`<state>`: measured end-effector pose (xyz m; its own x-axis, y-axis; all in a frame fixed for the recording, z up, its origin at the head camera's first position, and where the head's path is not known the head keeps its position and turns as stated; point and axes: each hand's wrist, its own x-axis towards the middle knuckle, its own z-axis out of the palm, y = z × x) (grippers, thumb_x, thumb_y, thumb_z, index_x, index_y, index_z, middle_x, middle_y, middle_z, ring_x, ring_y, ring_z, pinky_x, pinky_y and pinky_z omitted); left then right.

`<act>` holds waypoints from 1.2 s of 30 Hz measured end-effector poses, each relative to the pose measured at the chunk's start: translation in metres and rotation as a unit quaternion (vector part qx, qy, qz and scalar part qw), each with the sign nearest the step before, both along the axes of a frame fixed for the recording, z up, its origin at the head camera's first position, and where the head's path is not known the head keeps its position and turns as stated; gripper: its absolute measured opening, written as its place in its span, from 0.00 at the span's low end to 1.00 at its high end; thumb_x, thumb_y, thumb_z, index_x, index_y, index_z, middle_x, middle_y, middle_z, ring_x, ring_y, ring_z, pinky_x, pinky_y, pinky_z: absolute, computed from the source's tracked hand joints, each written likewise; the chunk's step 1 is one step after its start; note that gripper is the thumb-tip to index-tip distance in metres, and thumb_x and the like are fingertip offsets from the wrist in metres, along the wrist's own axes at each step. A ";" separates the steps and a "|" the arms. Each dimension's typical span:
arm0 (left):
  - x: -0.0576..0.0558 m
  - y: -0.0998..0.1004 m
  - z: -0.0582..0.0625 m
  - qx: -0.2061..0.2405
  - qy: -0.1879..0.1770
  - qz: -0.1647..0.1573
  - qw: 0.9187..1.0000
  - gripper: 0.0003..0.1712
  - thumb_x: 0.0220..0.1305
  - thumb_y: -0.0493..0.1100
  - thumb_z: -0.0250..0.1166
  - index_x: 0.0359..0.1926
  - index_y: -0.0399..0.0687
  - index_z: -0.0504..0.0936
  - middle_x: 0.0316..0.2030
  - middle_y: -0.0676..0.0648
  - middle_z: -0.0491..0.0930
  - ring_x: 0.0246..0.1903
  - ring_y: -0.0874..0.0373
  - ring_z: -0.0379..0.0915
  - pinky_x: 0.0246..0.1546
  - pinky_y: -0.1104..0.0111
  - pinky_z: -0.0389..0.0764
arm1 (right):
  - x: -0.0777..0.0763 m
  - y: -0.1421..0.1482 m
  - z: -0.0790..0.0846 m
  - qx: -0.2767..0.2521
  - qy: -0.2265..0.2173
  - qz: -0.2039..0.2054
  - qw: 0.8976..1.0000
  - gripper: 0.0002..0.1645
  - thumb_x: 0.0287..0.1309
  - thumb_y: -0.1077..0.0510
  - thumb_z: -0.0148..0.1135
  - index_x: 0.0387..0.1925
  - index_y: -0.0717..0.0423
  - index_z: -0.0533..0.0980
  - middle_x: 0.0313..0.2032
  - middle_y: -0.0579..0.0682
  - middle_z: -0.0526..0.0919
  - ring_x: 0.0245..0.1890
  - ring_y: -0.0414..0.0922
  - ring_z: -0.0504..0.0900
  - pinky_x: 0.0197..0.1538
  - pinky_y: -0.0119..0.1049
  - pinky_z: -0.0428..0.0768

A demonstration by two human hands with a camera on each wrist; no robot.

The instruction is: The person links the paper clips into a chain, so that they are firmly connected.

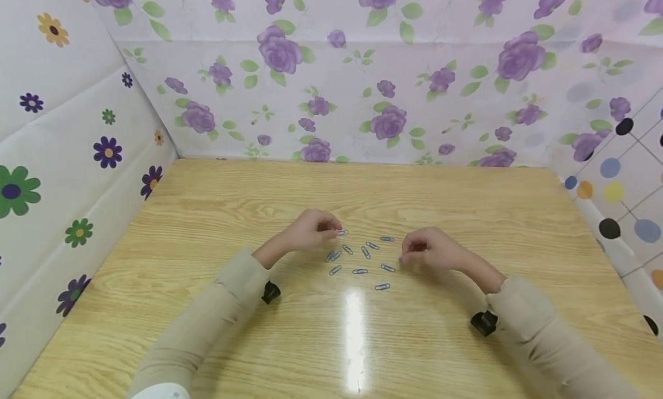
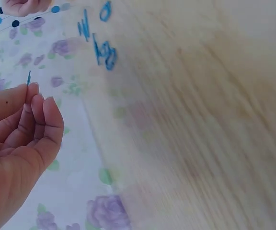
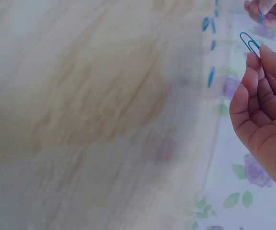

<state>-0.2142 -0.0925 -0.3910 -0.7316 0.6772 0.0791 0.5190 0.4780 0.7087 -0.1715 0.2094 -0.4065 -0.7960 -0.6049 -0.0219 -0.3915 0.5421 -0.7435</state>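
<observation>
Wire paperclips (image 1: 365, 252), thin, blue and bent into rounded loops, lie scattered on the bench (image 1: 233, 203) between the two hands I watch from here. The left hand (image 1: 311, 231) has its grip pinching a blue clip (image 2: 28, 77) between thumb and fingertips; in the left wrist view I see it edge-on, as a narrow upright sliver. The right hand (image 1: 435, 249) pinches a second clip (image 3: 247, 40) the same way, its nested loops standing clear of the thumb. I make out smooth wood grain on the bench, with a glossy streak of light (image 1: 354, 341), soft beige sleeves (image 1: 207, 310) gathered in folds, and, behind, creased cloth (image 1: 342, 76) printed with purple roses and green leaves.
</observation>
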 end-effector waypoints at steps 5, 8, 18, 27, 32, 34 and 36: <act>0.007 0.002 0.005 0.034 -0.028 0.024 0.999 0.08 0.59 0.32 0.59 0.39 0.34 0.81 0.30 0.46 0.80 0.28 0.60 0.73 0.31 0.70 0.75 | 0.006 -0.004 0.008 -0.028 0.008 -0.016 0.999 0.04 0.54 0.61 0.62 0.26 0.55 0.76 0.25 0.49 0.79 0.24 0.39 0.70 0.29 0.31 0.70; 0.011 0.003 0.007 0.053 -0.045 0.046 0.997 0.08 0.60 0.33 0.59 0.40 0.36 0.82 0.31 0.46 0.80 0.30 0.60 0.74 0.32 0.69 0.76 | 0.009 -0.008 0.011 -0.049 0.012 -0.032 0.998 0.03 0.55 0.61 0.61 0.27 0.56 0.76 0.25 0.48 0.78 0.24 0.40 0.70 0.28 0.30 0.70; 0.027 0.016 0.015 0.108 -0.059 0.079 0.989 0.09 0.59 0.32 0.59 0.40 0.34 0.81 0.33 0.41 0.80 0.31 0.56 0.73 0.35 0.65 0.76 | 0.020 -0.023 0.027 -0.121 0.010 -0.062 0.991 0.03 0.57 0.65 0.59 0.28 0.60 0.77 0.27 0.52 0.78 0.25 0.42 0.71 0.28 0.31 0.71; 0.033 0.023 0.012 0.133 -0.095 0.078 0.984 0.10 0.59 0.33 0.58 0.41 0.36 0.81 0.34 0.40 0.80 0.32 0.57 0.74 0.32 0.68 0.76 | 0.020 -0.031 0.024 -0.165 0.018 -0.086 0.982 0.03 0.56 0.65 0.59 0.30 0.62 0.77 0.27 0.54 0.78 0.25 0.49 0.74 0.28 0.31 0.73; 0.035 0.024 0.013 0.139 -0.095 0.074 0.983 0.10 0.59 0.33 0.58 0.41 0.36 0.81 0.34 0.43 0.80 0.33 0.58 0.74 0.33 0.68 0.76 | 0.020 -0.034 0.024 -0.175 0.035 -0.086 0.980 0.07 0.57 0.66 0.58 0.38 0.66 0.78 0.33 0.58 0.81 0.30 0.42 0.78 0.32 0.31 0.77; 0.036 0.025 0.014 0.144 -0.096 0.070 0.982 0.10 0.59 0.33 0.58 0.41 0.36 0.81 0.34 0.42 0.80 0.33 0.58 0.74 0.34 0.68 0.76 | 0.020 -0.035 0.025 -0.179 0.049 -0.079 0.980 0.09 0.56 0.68 0.57 0.39 0.66 0.79 0.35 0.58 0.81 0.32 0.41 0.79 0.33 0.34 0.78; 0.036 0.026 0.015 0.149 -0.096 0.063 0.982 0.10 0.59 0.33 0.58 0.41 0.35 0.81 0.34 0.42 0.80 0.33 0.58 0.74 0.35 0.68 0.75 | 0.020 -0.036 0.025 -0.178 0.060 -0.075 0.979 0.09 0.56 0.69 0.57 0.39 0.66 0.79 0.35 0.57 0.82 0.32 0.39 0.79 0.33 0.35 0.79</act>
